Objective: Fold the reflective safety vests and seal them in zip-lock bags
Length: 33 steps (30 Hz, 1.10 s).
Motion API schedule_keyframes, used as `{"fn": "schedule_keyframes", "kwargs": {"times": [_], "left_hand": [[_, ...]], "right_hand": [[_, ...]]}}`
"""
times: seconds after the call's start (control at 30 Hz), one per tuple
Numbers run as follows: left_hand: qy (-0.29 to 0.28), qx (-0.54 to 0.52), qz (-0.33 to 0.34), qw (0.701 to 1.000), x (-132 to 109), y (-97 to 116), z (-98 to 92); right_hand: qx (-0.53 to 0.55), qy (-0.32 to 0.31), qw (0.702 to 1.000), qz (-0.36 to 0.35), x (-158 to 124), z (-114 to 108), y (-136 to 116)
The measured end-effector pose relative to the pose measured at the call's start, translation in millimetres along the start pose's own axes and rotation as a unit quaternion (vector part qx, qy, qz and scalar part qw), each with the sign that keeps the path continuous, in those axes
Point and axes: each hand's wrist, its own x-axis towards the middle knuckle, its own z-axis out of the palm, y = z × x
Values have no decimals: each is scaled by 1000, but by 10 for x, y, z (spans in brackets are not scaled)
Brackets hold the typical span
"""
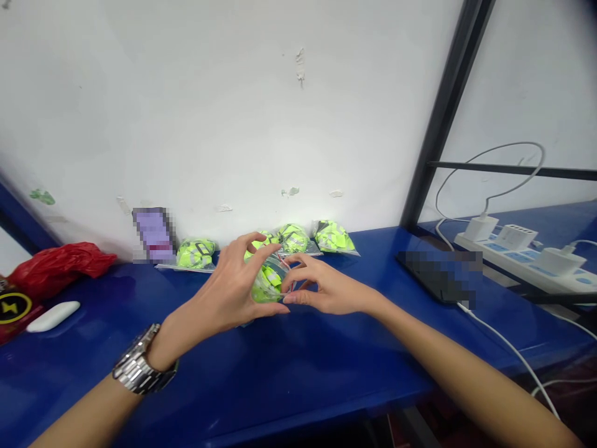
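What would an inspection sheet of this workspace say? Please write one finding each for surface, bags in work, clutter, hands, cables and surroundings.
Surface: glossy blue table.
Bags in work: one clear bag with yellow-green contents between the hands; at least three similar bags along the wall.
Clutter: red plastic bag, white case, blurred phone leaning on the wall, dark device lying at right.
Hands: left hand curved around the clear bag; right hand at its edge; firmness of grip unclear.
Cables: white cable from the dark device; another loops above the power strip.
Surroundings: marked white wall, dark frame.
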Motion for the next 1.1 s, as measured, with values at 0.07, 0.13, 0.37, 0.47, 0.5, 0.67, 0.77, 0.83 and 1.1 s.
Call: {"fn": "schedule_keyframes", "kwargs": {"times": [0.07, 0.13, 0.37, 0.47, 0.5, 0.67, 0.77, 0.83, 1.1], "left_hand": [[-41, -23, -5, 999, 40, -92, -173], [-93, -77, -31, 992, 94, -208, -350], [-181, -166, -105, 964, 219, -579, -669], [-214, -200, -108, 950, 226, -603, -675], [-222, -203, -101, 948, 229, -595, -669], [-199, -209, -103, 952, 249, -542, -637], [-179, -206, -120, 955, 247, -534, -624], [-155, -184, -117, 964, 242, -526, -610], [-108, -173, -107, 973, 255, -441, -543]], "right_hand": [[-25, 25, 999, -16, 17, -39, 43], [-52, 53, 997, -26, 43, -111, 62], [-139, 59, 987, -49, 171, -402, -31], [-165, 65, 982, -59, 198, -478, -86], [-164, 64, 982, -65, 200, -496, -98], [-166, 82, 979, -88, 172, -563, -130], [-192, 102, 973, -83, 125, -603, -157], [-216, 100, 968, -72, 95, -622, -176], [-190, 135, 971, -47, 78, -583, -109]]}}
